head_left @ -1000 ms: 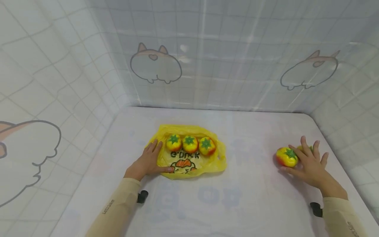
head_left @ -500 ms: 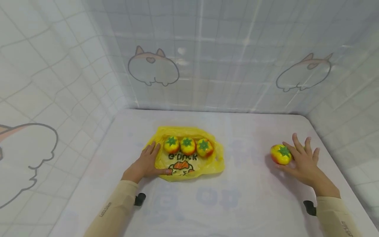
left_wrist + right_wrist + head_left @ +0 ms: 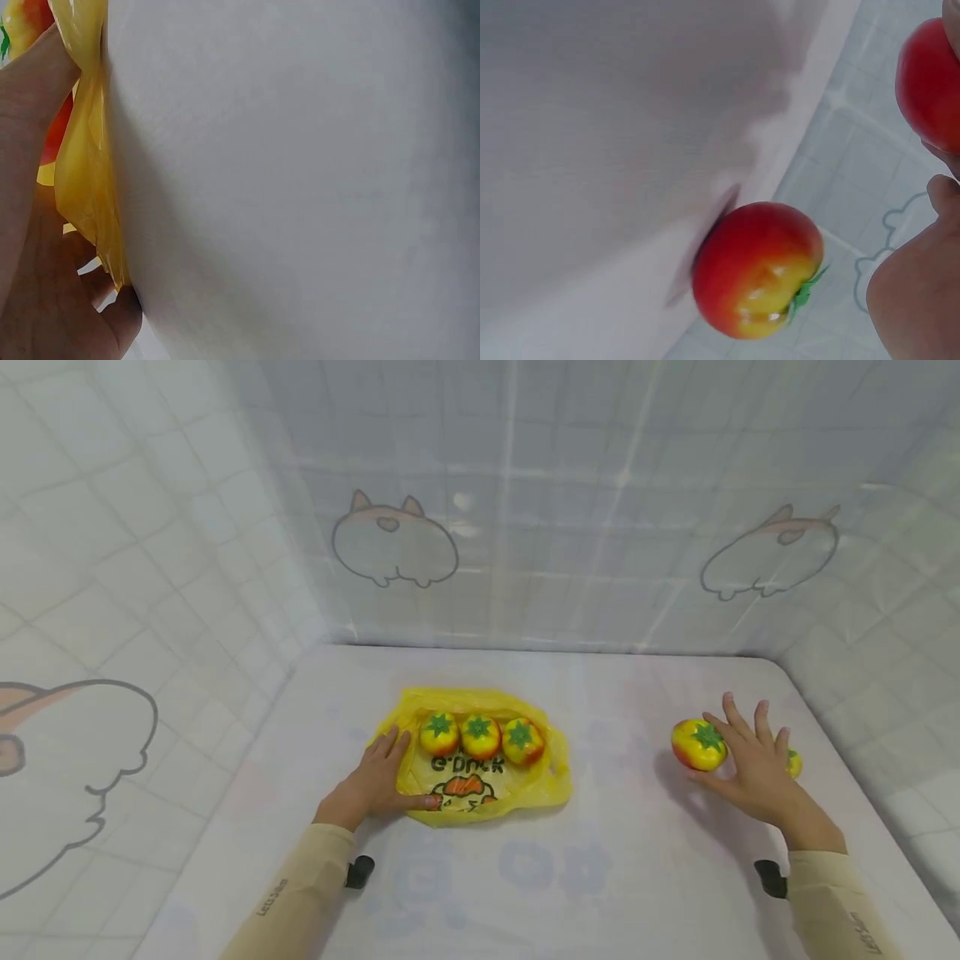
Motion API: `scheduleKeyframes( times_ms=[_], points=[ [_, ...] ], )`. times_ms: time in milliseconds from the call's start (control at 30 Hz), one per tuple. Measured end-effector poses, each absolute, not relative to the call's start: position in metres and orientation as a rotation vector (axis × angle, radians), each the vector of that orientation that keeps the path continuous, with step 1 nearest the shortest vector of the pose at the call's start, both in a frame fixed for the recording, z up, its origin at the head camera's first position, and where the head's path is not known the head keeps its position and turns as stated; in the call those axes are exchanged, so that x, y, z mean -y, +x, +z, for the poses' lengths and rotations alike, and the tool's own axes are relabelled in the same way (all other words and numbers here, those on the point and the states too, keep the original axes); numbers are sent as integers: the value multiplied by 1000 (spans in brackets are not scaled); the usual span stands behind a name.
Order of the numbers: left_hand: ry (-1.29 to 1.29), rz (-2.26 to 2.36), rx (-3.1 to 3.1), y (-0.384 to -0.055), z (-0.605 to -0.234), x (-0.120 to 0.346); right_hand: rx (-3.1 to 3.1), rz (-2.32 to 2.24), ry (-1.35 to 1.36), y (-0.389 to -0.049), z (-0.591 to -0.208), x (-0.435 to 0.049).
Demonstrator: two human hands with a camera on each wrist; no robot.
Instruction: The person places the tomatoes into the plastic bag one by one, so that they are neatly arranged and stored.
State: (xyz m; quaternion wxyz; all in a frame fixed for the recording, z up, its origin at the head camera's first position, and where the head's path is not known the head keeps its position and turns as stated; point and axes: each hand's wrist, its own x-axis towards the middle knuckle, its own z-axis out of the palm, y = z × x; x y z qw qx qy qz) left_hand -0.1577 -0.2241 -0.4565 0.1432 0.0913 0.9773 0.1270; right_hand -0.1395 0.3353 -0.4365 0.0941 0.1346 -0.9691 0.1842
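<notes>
Spread over the left end of a yellow plastic bag (image 3: 536,789), my left hand (image 3: 371,785) rests with its fingers extended and its thumb over the bag's front edge. In the left wrist view the yellow plastic (image 3: 90,172) hangs by the thumb. Three yellow-red tomatoes with green star-shaped tops, including the middle tomato (image 3: 481,737), sit in a row at the bag's back. My right hand (image 3: 761,777) pinches another tomato (image 3: 699,745) between thumb and index finger, its other fingers spread. The right wrist view shows this held tomato (image 3: 930,86) mostly red, partly cut off.
One more tomato (image 3: 793,764) stands on the white table (image 3: 615,893) beyond my right hand, partly hidden by it; the right wrist view shows this tomato (image 3: 757,270) whole. Tile-patterned sheets (image 3: 570,560) enclose the table's back and sides.
My right hand has moved left with the pinched tomato, away from the tomato behind it, which shows again beside the fingers. My left hand stays at the bag.
</notes>
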Motion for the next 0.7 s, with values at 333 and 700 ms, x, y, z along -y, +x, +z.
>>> scheduleKeyframes(
  times_ms=[333,700],
  points=[
    [262,334,-2826,-159,-455,222,2863,566,444,-149,-433,-324],
    [240,333,-2801,-158,-456,223,2850,612,505,-151,-428,-303]
  ],
)
